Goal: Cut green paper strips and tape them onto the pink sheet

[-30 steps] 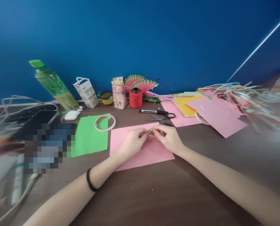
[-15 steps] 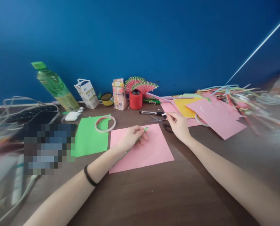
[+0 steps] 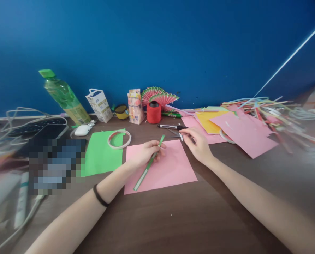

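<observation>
My left hand is closed on a narrow green paper strip, held slantwise over a pink paper sheet. A whitish band runs along the strip's lower part. To the right, my right hand is low over the dark table, its thumb and index finger apart. A small white scrap shows just at its fingertips; whether it still touches them is unclear. Scissors lie beside that hand, which hides their handles. A black-and-silver pen rests behind them.
Left of the pink sheet, a tape roll lies on green paper. A bottle, a carton and a red thread spool line the blue wall. Pink sheets and loose strips are piled at right.
My left hand has turned the green strip so its whitish band faces up. My right hand has moved slightly down and left, its fingers parting, with the white scrap now lower.
</observation>
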`<state>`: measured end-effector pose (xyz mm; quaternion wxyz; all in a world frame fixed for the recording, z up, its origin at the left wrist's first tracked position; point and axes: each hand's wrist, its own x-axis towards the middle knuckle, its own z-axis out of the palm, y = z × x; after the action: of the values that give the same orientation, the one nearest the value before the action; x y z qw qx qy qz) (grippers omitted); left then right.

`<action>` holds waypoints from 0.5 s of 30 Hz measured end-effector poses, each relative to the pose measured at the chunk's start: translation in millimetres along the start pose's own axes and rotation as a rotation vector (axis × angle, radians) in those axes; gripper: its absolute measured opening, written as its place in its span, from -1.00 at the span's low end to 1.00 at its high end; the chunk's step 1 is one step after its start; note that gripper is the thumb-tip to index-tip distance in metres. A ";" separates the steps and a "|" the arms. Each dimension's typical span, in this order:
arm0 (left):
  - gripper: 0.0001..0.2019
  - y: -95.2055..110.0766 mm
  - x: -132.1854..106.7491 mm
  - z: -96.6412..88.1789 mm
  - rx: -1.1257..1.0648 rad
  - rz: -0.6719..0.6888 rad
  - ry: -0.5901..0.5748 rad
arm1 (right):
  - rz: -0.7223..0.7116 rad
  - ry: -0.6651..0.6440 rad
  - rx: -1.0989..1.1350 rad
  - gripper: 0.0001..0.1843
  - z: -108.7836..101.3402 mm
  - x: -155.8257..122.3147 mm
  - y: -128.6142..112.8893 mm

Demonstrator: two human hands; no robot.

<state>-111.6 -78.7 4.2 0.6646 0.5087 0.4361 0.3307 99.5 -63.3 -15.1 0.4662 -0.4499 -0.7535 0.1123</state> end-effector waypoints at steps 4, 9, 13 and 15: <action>-0.88 3.9 -5.8 4.1 0.099 0.022 -0.161 | -0.117 -0.203 0.108 -0.70 7.1 -5.4 -24.6; -0.84 2.9 -7.6 3.9 0.222 0.007 -0.205 | -0.029 -0.257 0.188 -0.91 11.4 -8.6 -30.8; -0.83 6.4 -4.8 -4.8 0.260 -0.014 -0.220 | 0.119 -0.194 0.262 -0.94 9.9 -6.6 -18.5; -0.85 10.6 -4.1 -10.3 0.287 -0.055 -0.239 | 0.190 -0.178 0.313 -0.93 8.7 -4.6 -11.2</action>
<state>-122.6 -75.5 14.4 0.6412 0.6217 0.4105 0.1840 86.8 -71.1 -16.0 0.4493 -0.4293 -0.7193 0.3106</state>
